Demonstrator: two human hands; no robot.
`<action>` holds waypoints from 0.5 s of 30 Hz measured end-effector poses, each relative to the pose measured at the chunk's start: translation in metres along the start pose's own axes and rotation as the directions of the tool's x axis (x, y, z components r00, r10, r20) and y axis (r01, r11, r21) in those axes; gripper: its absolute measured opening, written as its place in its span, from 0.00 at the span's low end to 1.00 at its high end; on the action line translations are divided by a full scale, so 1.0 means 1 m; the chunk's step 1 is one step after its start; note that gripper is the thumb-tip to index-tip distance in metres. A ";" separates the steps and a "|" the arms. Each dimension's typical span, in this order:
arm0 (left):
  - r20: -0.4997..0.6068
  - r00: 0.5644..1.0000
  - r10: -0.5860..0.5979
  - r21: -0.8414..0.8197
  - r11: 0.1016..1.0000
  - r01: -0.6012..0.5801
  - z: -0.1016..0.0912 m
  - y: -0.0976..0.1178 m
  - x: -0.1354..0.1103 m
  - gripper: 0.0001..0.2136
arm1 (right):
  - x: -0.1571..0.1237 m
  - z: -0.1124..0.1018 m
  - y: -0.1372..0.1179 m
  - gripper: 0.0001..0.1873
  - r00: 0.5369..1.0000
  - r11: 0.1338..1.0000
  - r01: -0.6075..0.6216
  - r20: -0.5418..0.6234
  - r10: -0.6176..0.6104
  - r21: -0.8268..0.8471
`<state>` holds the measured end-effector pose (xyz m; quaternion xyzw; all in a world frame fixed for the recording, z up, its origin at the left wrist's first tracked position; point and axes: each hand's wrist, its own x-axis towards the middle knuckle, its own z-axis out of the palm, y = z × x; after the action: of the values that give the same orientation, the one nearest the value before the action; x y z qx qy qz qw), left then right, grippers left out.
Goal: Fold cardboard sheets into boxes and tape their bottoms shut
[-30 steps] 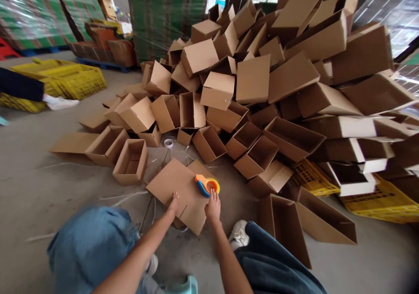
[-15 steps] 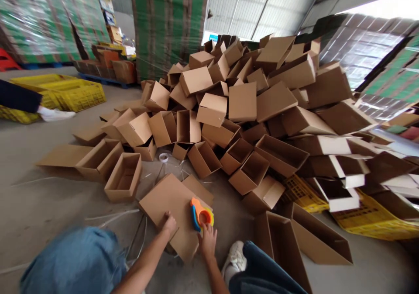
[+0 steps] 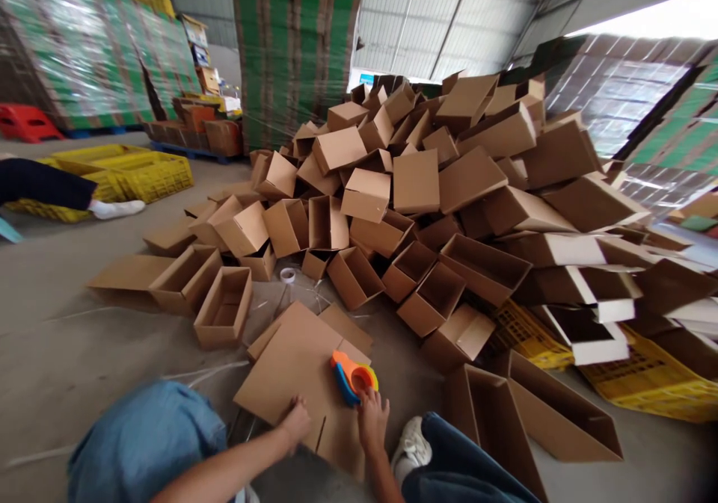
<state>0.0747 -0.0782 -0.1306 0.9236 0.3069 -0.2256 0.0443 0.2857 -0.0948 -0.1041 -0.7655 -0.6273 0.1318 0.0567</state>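
A flattened cardboard box point(image 3: 292, 372) lies on the concrete floor between my knees. My left hand point(image 3: 295, 421) grips its near edge, fingers curled on the board. An orange, blue and yellow tape dispenser point(image 3: 352, 376) rests on top of the box. My right hand point(image 3: 373, 415) sits just behind the dispenser, fingertips touching its yellow ring, fingers partly spread. My jeans-clad knees frame the bottom of the view, with a white shoe point(image 3: 412, 443) to the right.
A tall heap of assembled open cardboard boxes point(image 3: 426, 189) fills the middle and right. Yellow plastic crates point(image 3: 132, 170) lie at left, more point(image 3: 645, 372) under the heap. Another person's leg and white shoe point(image 3: 115, 208) lie at far left. A tape roll point(image 3: 288, 274) and wrapped pallets point(image 3: 292, 47) stand behind.
The flat box has been drawn toward me and turned a little, carrying the dispenser. My left hand shifted from the top face to the near edge. The camera tilted up.
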 end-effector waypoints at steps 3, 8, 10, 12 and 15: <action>-0.017 0.997 0.075 0.100 0.992 -0.073 -0.024 -0.014 -0.019 0.13 | 0.008 -0.021 -0.007 0.21 0.998 0.986 0.034 -0.055 -0.026 0.163; -0.228 0.944 0.238 0.085 0.971 -0.224 -0.071 -0.038 -0.046 0.10 | 0.033 -0.072 -0.018 0.18 0.958 0.914 0.030 -0.272 0.089 0.404; -0.312 0.913 0.261 0.093 0.965 -0.244 -0.089 -0.043 -0.056 0.11 | 0.043 -0.093 -0.012 0.19 0.936 0.889 0.056 -0.333 0.112 0.455; -0.366 0.886 0.284 0.114 0.959 -0.261 -0.109 -0.047 -0.067 0.11 | 0.050 -0.112 -0.002 0.20 0.918 0.880 0.089 -0.382 0.110 0.467; -0.318 0.877 0.359 0.142 0.933 -0.330 -0.142 -0.057 -0.090 0.10 | 0.054 -0.127 0.012 0.23 0.895 0.879 0.084 -0.424 0.141 0.470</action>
<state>0.0324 -0.0498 0.0396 0.9893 0.1309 -0.0644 -0.0085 0.3414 -0.0351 0.0076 -0.7465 -0.5340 0.1041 0.3832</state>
